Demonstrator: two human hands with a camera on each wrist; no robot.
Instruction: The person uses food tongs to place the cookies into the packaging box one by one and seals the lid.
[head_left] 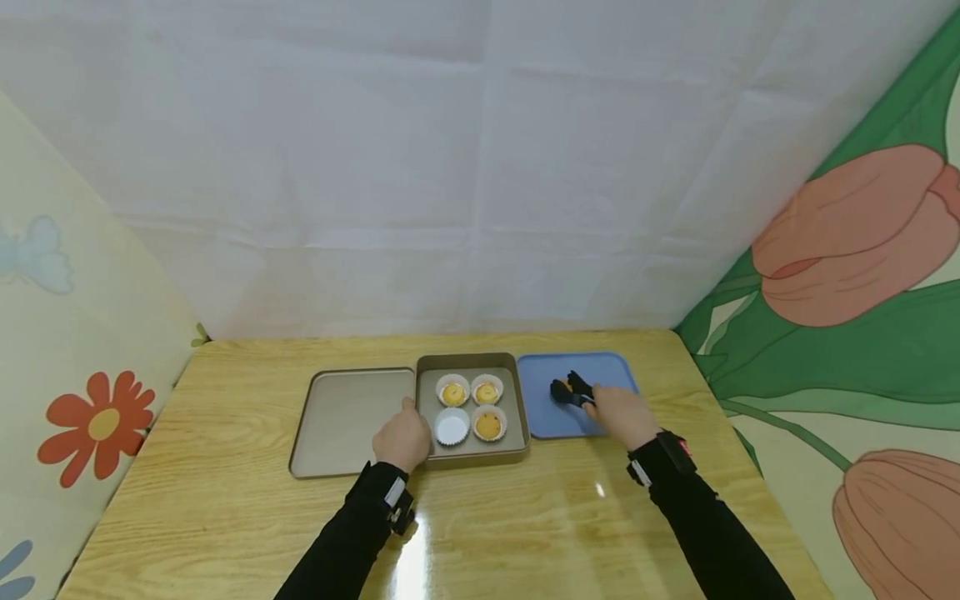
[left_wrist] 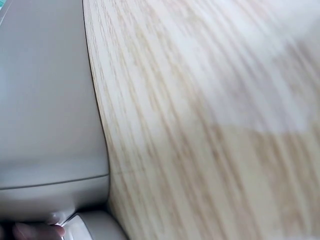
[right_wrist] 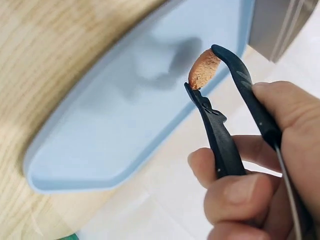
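Observation:
My right hand [head_left: 624, 414] grips black tongs [right_wrist: 222, 137] over the blue tray [head_left: 542, 417]. Between the tong tips a small orange-brown baked piece [right_wrist: 204, 70] is pinched, and its shadow falls on the tray below. At the left wall of the square baking pan [head_left: 517, 446], my left hand [head_left: 403, 435] holds the edge; most of its fingers are hidden in the left wrist view. Inside the pan stand white paper cups, three with little yellow cakes [head_left: 489, 427] in them. The front left paper cup [head_left: 452, 426] shows its white bottom.
A flat beige baking tray [head_left: 345, 425] lies left of the pan, right up against it. The pan stands between this tray and the blue one on a wooden table [head_left: 480, 533]. A white cloth [head_left: 450, 167] hangs behind, with patterned panels at both sides.

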